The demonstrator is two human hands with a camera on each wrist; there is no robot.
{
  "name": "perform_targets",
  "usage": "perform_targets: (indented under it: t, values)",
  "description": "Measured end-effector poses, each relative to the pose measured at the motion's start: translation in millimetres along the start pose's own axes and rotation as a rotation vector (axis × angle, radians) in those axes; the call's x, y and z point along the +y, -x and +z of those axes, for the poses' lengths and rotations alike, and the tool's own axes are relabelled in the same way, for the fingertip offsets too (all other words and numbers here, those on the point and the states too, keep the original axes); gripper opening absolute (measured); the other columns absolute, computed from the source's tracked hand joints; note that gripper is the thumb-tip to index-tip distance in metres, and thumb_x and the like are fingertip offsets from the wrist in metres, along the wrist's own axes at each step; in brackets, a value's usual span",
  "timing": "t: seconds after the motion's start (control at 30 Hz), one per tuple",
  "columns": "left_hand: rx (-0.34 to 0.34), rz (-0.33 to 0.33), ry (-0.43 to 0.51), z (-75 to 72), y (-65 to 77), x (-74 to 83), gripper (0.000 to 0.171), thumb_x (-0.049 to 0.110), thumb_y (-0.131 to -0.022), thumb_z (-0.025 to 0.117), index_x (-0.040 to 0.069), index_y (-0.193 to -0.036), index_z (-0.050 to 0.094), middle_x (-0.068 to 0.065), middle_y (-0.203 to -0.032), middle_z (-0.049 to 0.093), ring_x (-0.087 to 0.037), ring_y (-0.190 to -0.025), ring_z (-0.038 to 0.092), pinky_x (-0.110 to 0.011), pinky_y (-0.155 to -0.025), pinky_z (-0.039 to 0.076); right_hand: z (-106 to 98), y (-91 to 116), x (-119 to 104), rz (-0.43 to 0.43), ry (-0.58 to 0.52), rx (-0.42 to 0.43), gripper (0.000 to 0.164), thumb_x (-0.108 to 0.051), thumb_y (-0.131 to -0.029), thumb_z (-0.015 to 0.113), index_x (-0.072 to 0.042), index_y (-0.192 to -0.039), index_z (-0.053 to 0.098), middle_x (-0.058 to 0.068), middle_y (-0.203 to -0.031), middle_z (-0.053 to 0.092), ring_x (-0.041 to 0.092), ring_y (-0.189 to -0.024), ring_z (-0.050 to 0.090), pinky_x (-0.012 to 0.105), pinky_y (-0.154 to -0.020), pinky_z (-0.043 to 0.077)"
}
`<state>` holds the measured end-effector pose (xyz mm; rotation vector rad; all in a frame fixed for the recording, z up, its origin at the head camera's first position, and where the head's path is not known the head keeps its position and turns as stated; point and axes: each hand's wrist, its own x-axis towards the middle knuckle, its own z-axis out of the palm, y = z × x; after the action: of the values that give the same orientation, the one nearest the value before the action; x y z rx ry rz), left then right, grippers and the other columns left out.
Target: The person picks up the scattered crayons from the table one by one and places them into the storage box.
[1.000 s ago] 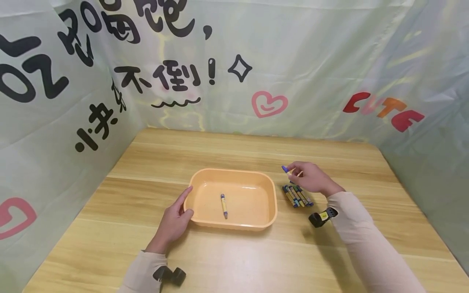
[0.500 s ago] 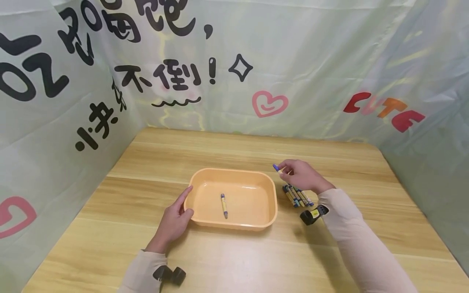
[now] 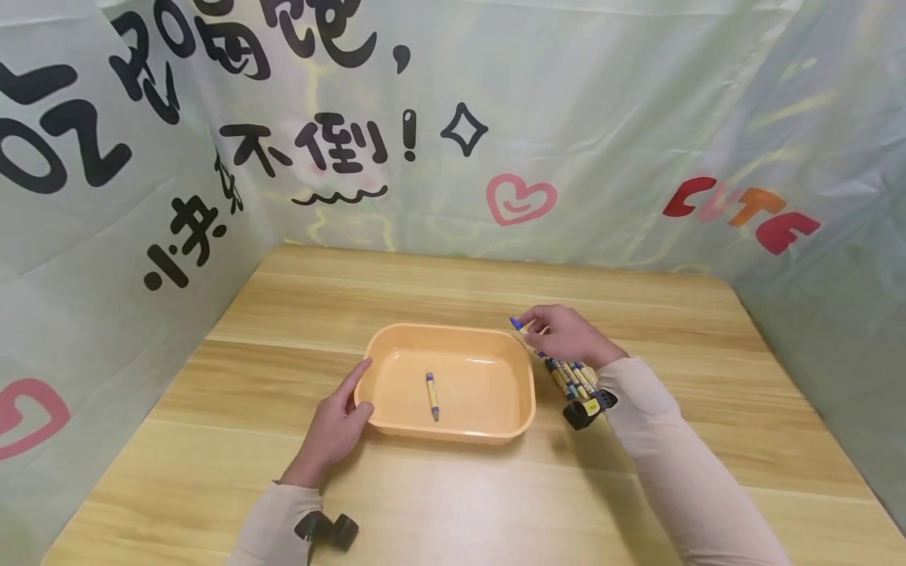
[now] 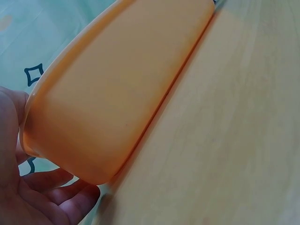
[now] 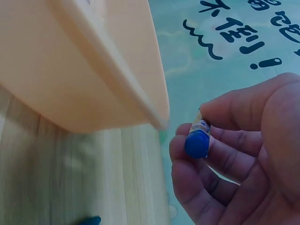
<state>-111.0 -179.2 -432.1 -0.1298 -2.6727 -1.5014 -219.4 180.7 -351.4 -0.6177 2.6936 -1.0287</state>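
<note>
An orange plastic tray (image 3: 481, 397) stands on the wooden table, with one crayon (image 3: 432, 396) lying lengthwise on its floor. At the tray's left end my left hand (image 3: 338, 427) grips the rim; in the left wrist view the thumb lies at the rim and the fingers (image 4: 70, 197) curl against the outer wall. Just off the tray's back right corner, my right hand (image 3: 569, 335) pinches a blue-ended crayon (image 5: 198, 140) between thumb and fingers. Below that hand, several more crayons (image 3: 566, 379) lie side by side, partly covered by the wrist.
The wooden table (image 3: 453, 503) is enclosed at the back and sides by a printed fabric curtain (image 3: 602, 118). A black wrist camera (image 3: 584, 412) hangs close over the row of crayons. Another camera (image 3: 333, 531) sits on the left wrist.
My right hand has moved left with the crayon, from above the row of crayons to the tray's right edge. The left hand and tray have stayed put.
</note>
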Motion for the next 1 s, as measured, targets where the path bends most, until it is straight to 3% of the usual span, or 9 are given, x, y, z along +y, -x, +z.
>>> perform_targets:
  t: [0.1, 0.17, 0.23, 0.33, 0.53, 0.63, 0.77, 0.87, 1.0]
  values:
    - [0.000, -0.003, 0.000, -0.2, -0.2, 0.0, 0.067, 0.003, -0.085, 0.054, 0.015, -0.149, 0.041, -0.006, -0.072, 0.043, -0.011, -0.055, 0.035, -0.025, -0.053, 0.034, 2, -2, -5, 0.016, -0.012, -0.022, 0.029, -0.009, -0.093, 0.059, 0.003, -0.119, 0.061, 0.014, -0.094, 0.066, 0.021, -0.079, 0.064, 0.035, -0.067, 0.053]
    - [0.003, -0.006, 0.001, 0.1, -0.3, -0.7, 0.067, 0.003, -0.085, 0.054, 0.015, -0.149, 0.041, -0.009, -0.078, 0.049, -0.012, -0.056, 0.035, -0.025, -0.053, 0.034, 2, -4, -8, 0.017, -0.017, -0.037, 0.031, -0.009, -0.092, 0.059, 0.003, -0.120, 0.060, 0.014, -0.093, 0.066, 0.021, -0.077, 0.065, 0.034, -0.066, 0.053]
    - [0.002, -0.003, 0.008, 0.3, -0.2, -1.0, 0.066, 0.003, -0.085, 0.054, 0.015, -0.149, 0.041, -0.015, -0.095, 0.057, -0.012, -0.057, 0.036, -0.025, -0.055, 0.036, 1, -7, -13, 0.018, -0.019, -0.058, 0.033, -0.009, -0.092, 0.059, 0.004, -0.122, 0.059, 0.015, -0.093, 0.066, 0.023, -0.074, 0.066, 0.034, -0.065, 0.053]
    - [0.003, -0.001, 0.012, 0.6, -0.1, -1.6, 0.066, 0.003, -0.085, 0.054, 0.015, -0.149, 0.041, -0.019, -0.117, 0.056, -0.013, -0.059, 0.037, -0.025, -0.057, 0.037, 1, -11, -18, 0.029, -0.025, -0.094, 0.034, -0.009, -0.092, 0.059, 0.003, -0.124, 0.057, 0.016, -0.094, 0.067, 0.022, -0.072, 0.066, 0.035, -0.066, 0.053]
    - [0.000, 0.007, 0.015, -0.5, -0.1, -1.5, 0.066, 0.003, -0.086, 0.053, 0.015, -0.149, 0.040, -0.020, -0.111, 0.058, -0.012, -0.061, 0.041, -0.024, -0.057, 0.038, 3, -20, -27, 0.063, -0.056, -0.161, 0.039, -0.009, -0.093, 0.058, 0.005, -0.129, 0.053, 0.020, -0.097, 0.065, 0.018, -0.068, 0.065, 0.035, -0.071, 0.052]
    - [0.004, 0.009, 0.015, -1.1, -0.3, -1.4, 0.066, 0.002, -0.085, 0.054, 0.015, -0.149, 0.041, -0.019, -0.100, 0.058, -0.011, -0.060, 0.040, -0.023, -0.055, 0.037, 7, -24, -30, 0.079, -0.087, -0.194, 0.041, -0.006, -0.093, 0.057, 0.006, -0.131, 0.051, 0.021, -0.097, 0.064, 0.019, -0.067, 0.064, 0.034, -0.068, 0.052]
    - [-0.006, 0.006, 0.017, -0.8, -1.0, -0.3, 0.066, 0.003, -0.085, 0.054, 0.014, -0.148, 0.041, -0.010, -0.078, 0.047, -0.012, -0.057, 0.036, -0.024, -0.053, 0.035, 14, -28, -33, 0.101, -0.131, -0.222, 0.040, -0.003, -0.092, 0.056, 0.008, -0.130, 0.050, 0.022, -0.096, 0.062, 0.019, -0.066, 0.063, 0.032, -0.064, 0.053]
    - [-0.013, 0.001, 0.016, 0.0, -1.3, -0.5, 0.066, 0.003, -0.085, 0.054, 0.014, -0.149, 0.041, -0.009, -0.075, 0.045, -0.012, -0.057, 0.036, -0.024, -0.053, 0.034, 19, -30, -36, 0.111, -0.149, -0.231, 0.038, -0.002, -0.092, 0.056, 0.008, -0.128, 0.050, 0.020, -0.095, 0.061, 0.018, -0.066, 0.062, 0.032, -0.063, 0.053]
    - [-0.007, 0.000, 0.016, 0.2, -1.0, -1.5, 0.066, 0.003, -0.085, 0.054, 0.015, -0.149, 0.041, -0.017, -0.092, 0.055, -0.011, -0.055, 0.035, -0.024, -0.053, 0.034, 26, -32, -41, 0.111, -0.168, -0.244, 0.032, -0.001, -0.092, 0.056, 0.008, -0.123, 0.051, 0.016, -0.091, 0.059, 0.019, -0.067, 0.061, 0.032, -0.063, 0.054]
